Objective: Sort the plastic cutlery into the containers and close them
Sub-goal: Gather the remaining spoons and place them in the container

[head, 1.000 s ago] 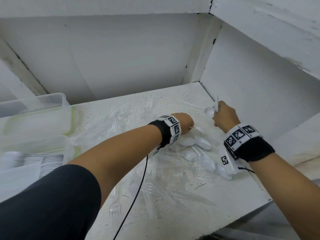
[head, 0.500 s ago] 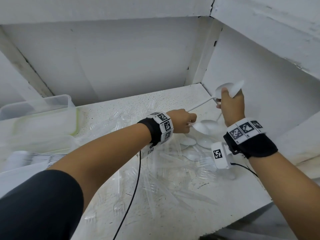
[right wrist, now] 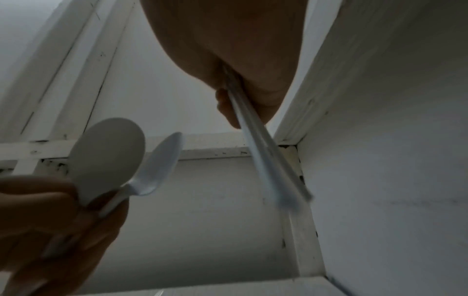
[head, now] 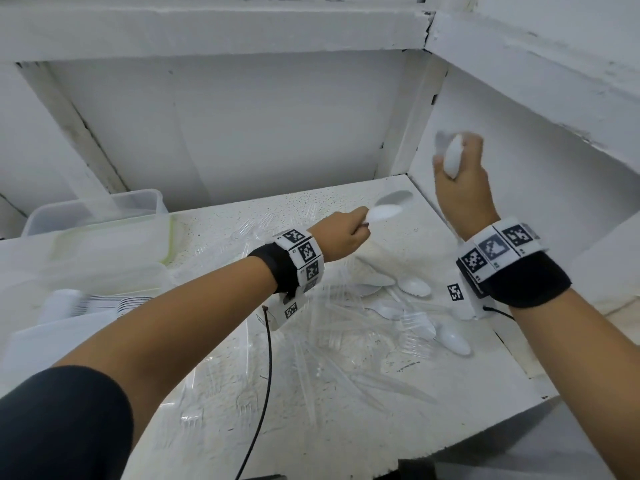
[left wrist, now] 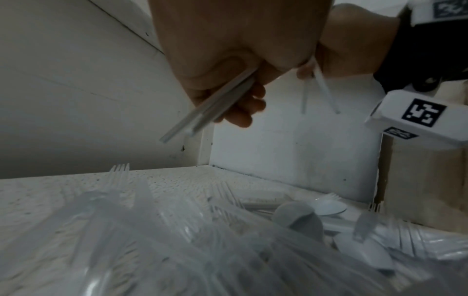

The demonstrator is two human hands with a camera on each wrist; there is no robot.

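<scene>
My left hand (head: pixel 344 233) grips the handles of two white plastic spoons (head: pixel 389 206), their bowls pointing toward the back right corner. In the right wrist view the same two spoon bowls (right wrist: pixel 111 158) stand side by side above the left hand (right wrist: pixel 50 220). My right hand (head: pixel 462 183) is raised near the right wall and grips a small bunch of white spoons (head: pixel 452 159), bowls up. Their handles (right wrist: pixel 266 160) stick out below the fist. Under both hands lies a pile of clear forks, knives (head: pixel 346 341) and loose white spoons (head: pixel 414 286) on the shelf.
On the left stand an empty clear container (head: pixel 97 211), a lid with a green seal (head: pixel 114 244) and a container holding stacked white spoons (head: pixel 100 304). The white shelf (head: pixel 398 431) is boxed in by a back wall and a right wall (head: pixel 519 140). A black cable (head: pixel 268 358) hangs from my left wrist.
Both hands have lifted off the pile with spoons in them. The right hand rose high beside the right wall; the left hand came up holding its spoons.
</scene>
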